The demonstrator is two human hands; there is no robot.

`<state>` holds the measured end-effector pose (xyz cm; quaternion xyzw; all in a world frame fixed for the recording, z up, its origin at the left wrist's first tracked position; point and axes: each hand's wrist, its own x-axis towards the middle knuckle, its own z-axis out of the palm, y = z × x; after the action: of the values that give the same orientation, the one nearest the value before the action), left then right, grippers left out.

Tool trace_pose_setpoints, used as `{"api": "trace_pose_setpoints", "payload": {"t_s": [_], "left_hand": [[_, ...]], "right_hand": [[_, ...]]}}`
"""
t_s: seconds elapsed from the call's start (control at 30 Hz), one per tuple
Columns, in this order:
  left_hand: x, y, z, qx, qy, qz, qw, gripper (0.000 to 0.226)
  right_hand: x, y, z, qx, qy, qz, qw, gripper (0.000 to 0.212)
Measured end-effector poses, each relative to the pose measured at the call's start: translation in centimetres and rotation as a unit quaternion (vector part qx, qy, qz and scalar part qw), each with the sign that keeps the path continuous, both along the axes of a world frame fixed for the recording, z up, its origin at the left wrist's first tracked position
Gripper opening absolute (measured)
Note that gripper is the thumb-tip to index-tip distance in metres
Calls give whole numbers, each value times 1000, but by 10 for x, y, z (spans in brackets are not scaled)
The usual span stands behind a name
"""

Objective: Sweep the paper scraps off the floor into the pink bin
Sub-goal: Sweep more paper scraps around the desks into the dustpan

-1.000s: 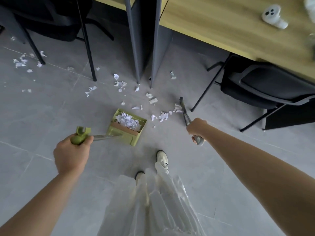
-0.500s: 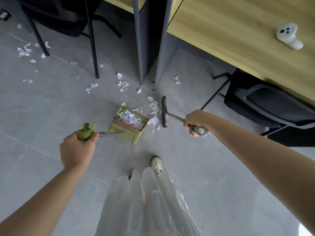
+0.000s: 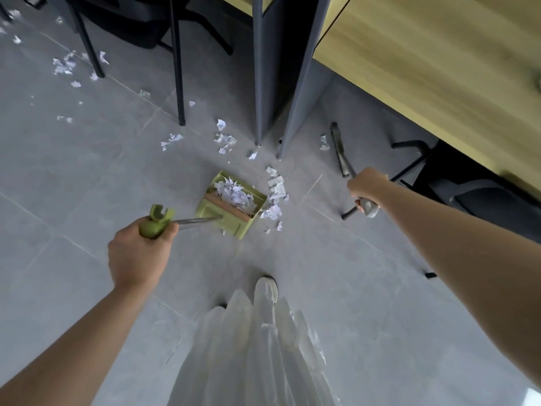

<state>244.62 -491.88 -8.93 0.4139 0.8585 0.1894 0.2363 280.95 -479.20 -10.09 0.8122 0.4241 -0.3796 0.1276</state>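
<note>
Green dustpan (image 3: 231, 205) half full of paper scraps (image 3: 234, 196).
We grip its handle in our left hand (image 3: 137, 256); our right hand (image 3: 366, 187) grips the broom (image 3: 339, 150) near the desk (image 3: 439, 68).

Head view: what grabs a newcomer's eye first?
The green dustpan at centre, already heaped with white paper scraps, its long handle gripped by the left hand. Next, the right hand holding the broom out toward the desk legs. More scraps lie scattered on the grey floor, far left and beside the dustpan.
</note>
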Motion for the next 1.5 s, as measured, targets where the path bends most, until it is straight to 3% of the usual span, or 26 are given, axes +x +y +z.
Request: {"api": "trace_pose_setpoints", "payload": {"t_s": [0.13, 0.33, 0.57, 0.8, 1.1, 1.3, 1.4, 1.5], "left_hand": [[6, 8, 0, 7, 1, 4, 1000, 21], [4, 11, 4, 15, 13, 6, 1000, 24], [-14, -10, 13, 14, -10, 18, 1000, 23], [-49, -52, 25, 2, -32, 15, 999, 34], [-117, -113, 33, -2, -46, -41, 998, 14], [-155, -152, 27, -17, -41, -48, 998, 13], [-165, -167, 25, -30, -33, -58, 997, 14], [-171, -176, 20, -56, -14, -69, 996, 16]], "right_hand": [[15, 19, -15, 12, 38, -42, 998, 20], [12, 22, -6, -12, -3, -4, 1000, 24], [-9, 5, -1, -23, 9, 61, 998, 17], [-56, -43, 10, -38, 22, 75, 996, 22], [-138, -128, 15, -62, 30, 96, 993, 21], [-183, -171, 21, -112, -14, 156, 981, 19], [-194, -190, 20, -93, -24, 155, 983, 8], [-201, -194, 24, -78, -28, 136, 987, 11]]}}
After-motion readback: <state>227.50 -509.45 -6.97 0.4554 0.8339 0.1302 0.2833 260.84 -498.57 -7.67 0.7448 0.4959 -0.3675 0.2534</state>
